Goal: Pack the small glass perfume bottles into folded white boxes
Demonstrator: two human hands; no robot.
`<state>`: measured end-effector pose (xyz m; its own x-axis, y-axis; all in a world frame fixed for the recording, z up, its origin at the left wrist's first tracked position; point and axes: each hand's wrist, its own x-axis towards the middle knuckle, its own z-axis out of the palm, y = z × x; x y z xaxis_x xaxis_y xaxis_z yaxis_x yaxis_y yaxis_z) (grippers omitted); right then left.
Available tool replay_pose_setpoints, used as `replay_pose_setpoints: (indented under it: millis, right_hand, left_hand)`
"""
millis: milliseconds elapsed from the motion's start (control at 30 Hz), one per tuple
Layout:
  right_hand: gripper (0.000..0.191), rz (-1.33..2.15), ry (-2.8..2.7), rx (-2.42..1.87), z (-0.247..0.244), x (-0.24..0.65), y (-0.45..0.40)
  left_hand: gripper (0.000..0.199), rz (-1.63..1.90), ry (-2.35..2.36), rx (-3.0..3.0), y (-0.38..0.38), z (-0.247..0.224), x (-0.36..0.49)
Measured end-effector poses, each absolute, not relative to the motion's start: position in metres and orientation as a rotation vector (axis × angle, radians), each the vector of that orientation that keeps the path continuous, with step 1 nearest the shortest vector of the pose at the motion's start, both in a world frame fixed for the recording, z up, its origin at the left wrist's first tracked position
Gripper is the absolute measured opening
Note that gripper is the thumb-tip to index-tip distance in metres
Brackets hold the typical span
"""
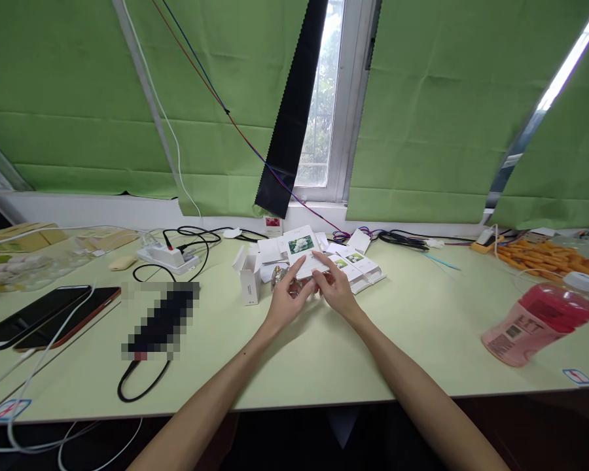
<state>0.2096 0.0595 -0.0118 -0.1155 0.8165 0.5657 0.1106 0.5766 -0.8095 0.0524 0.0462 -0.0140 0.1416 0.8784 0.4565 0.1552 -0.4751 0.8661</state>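
Between my left hand [289,294] and my right hand [337,291] is a white card [302,260] printed with a white flower on green leaves. Both hands grip its lower part, thumbs and fingers closed at the edge. A small white box [250,285] stands upright with its flap raised, left of my left hand. Something shiny and metallic [277,275], partly covered by my left fingers, sits between box and hand. Behind and to the right of my hands lie several more flower cards [365,263] in a loose, overlapping pile.
A tilted bottle of pink drink [537,322] is on the right, with orange items [540,258] behind it. On the left are two phones [34,313], a power strip [167,259] and a blurred dark device [161,322] with a cable. Black cables [402,239] run along the wall.
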Motion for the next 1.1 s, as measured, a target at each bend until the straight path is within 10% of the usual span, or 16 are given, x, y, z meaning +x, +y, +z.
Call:
replay_pose_setpoints:
  millis: [1100]
  right_hand:
    - [0.048,0.761,-1.554,-0.800,-0.0092,0.2089,0.0594]
  left_hand:
    - [0.057,1.375,0.981,1.641,0.0442,-0.0106,0.0523]
